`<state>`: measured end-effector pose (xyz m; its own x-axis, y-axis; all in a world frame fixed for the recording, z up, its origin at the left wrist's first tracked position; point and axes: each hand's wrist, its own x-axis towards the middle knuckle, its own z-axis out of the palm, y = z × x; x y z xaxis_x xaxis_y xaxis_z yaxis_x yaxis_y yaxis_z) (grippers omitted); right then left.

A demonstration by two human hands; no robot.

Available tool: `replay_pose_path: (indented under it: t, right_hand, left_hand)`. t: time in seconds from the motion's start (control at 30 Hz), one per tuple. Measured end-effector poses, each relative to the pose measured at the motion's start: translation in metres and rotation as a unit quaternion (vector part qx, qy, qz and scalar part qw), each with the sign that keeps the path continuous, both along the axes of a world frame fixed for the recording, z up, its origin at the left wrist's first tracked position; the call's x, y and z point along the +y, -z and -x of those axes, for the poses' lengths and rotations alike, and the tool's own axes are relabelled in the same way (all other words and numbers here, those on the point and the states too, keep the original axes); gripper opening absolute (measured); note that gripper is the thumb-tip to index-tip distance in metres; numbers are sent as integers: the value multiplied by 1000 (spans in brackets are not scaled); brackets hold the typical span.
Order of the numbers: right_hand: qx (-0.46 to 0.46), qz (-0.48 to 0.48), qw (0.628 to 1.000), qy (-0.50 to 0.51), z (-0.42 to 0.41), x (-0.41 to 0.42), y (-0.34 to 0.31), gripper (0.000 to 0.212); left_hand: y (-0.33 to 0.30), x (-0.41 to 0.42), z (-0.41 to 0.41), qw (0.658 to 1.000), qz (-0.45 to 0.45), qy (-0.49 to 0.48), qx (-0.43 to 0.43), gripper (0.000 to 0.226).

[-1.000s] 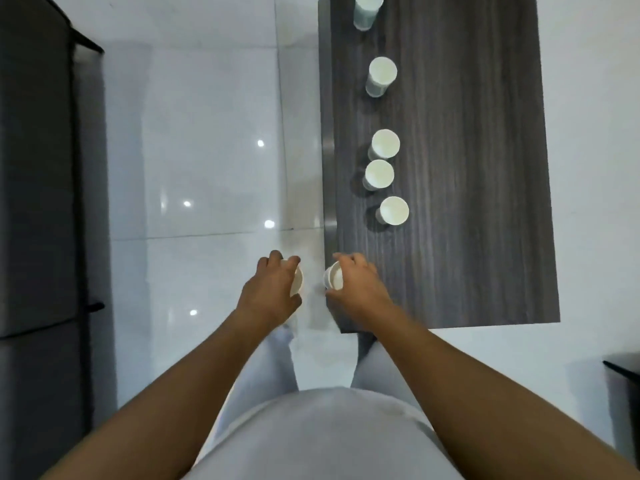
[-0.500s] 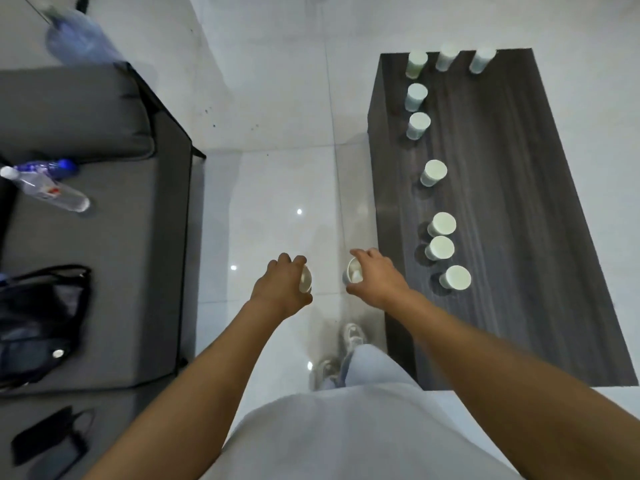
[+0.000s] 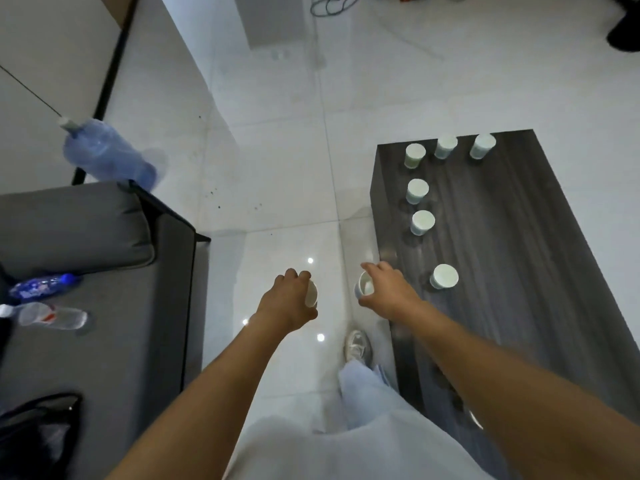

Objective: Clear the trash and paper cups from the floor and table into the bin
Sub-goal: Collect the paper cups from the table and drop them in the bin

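Each hand, left (image 3: pixel 289 301) and right (image 3: pixel 388 289), grips round white paper cup.

The view has swung up and away from the surface (image 3: pixel 519 271) since a second ago. Only six cups now show on it; the three nearest the hands have passed out of sight, one perhaps behind the right forearm. Left of the surface, a grey sofa (image 3: pixel 104 306) with two bottles and a large blue water jug (image 3: pixel 107 157) have come into view.
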<state>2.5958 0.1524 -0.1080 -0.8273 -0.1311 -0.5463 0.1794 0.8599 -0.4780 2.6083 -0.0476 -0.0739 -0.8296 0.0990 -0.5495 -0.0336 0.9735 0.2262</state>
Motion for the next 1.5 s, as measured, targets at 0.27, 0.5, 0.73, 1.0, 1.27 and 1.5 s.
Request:
replay_pose_path:
  t: [0.27,0.5,0.73,1.0,1.27,1.5]
  right_hand:
    - [2,-23,1000,15,149,38,-21,72]
    - [-19,-30,998,59,284,57,-15,71]
    - [-15,-23,993,117,463,53,-21,70]
    - [-12,-14,987,160,623,78,-32,69]
    - [4,-6,972,235,800,168,-22,71]
    - [4,21,953,303,938,247,-40,71]
  left_hand:
    - [-14,32,163,1000,-13,24,13,63]
    - [-4,44,314,998,-32,58,3,63]
    - [-9,33,505,995,-46,83,-11,63]
    - [-21,73,696,988,-48,145,-6,65]
    - [-12,168,891,975,-39,218,4,66]
    - [-26,253,1049,964,-17,265,7,66]
